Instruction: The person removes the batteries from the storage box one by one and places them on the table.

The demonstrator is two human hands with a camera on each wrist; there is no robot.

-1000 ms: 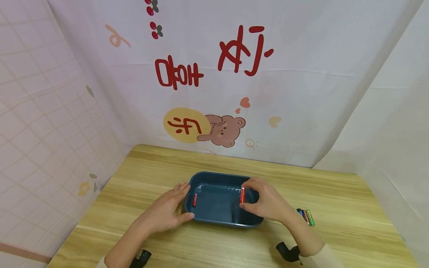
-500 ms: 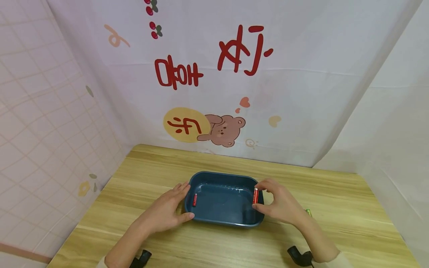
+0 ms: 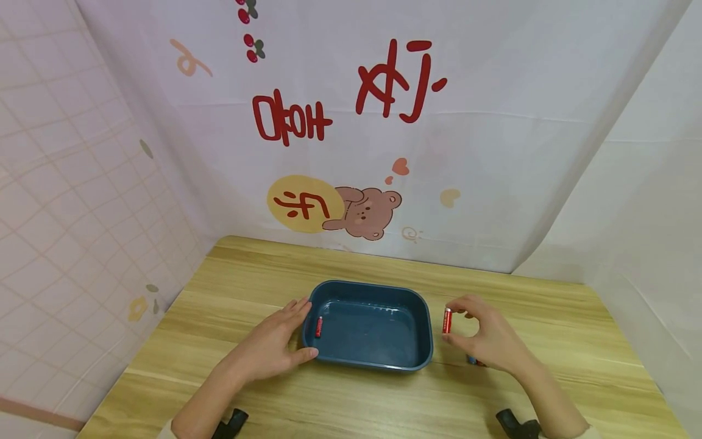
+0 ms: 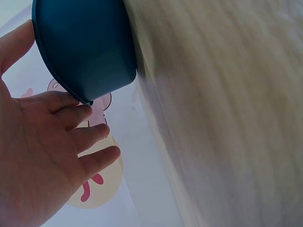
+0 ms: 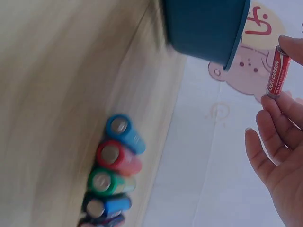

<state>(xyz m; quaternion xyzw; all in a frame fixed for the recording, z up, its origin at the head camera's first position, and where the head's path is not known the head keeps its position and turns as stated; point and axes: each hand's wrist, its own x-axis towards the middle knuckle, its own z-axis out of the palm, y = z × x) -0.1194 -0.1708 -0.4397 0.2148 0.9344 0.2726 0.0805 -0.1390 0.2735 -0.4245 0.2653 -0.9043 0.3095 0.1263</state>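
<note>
The right hand (image 3: 490,334) pinches a red battery (image 3: 447,321) by its two ends between thumb and fingertips. It hangs over the table, just right of a dark blue tray (image 3: 377,367). In the right wrist view "CARBON" reads on the held battery's label. My left hand (image 3: 276,341) rests against the tray's left end, fingers extended and spread, thumb at the near corner. The left wrist view shows the fingertips right at the rim. A second red battery (image 3: 319,327) lies inside the tray, close to its left wall.
A row of several batteries (image 5: 110,153) in blue, red and green lies on the wooden table (image 3: 351,402) right of the tray. The right hand mostly hides them in the head view. Printed white cloth (image 3: 482,158) hangs behind the table.
My right hand has carried the red battery rightward, from above the tray's right half to beyond its right rim. The left hand, the tray and the battery inside have stayed put.
</note>
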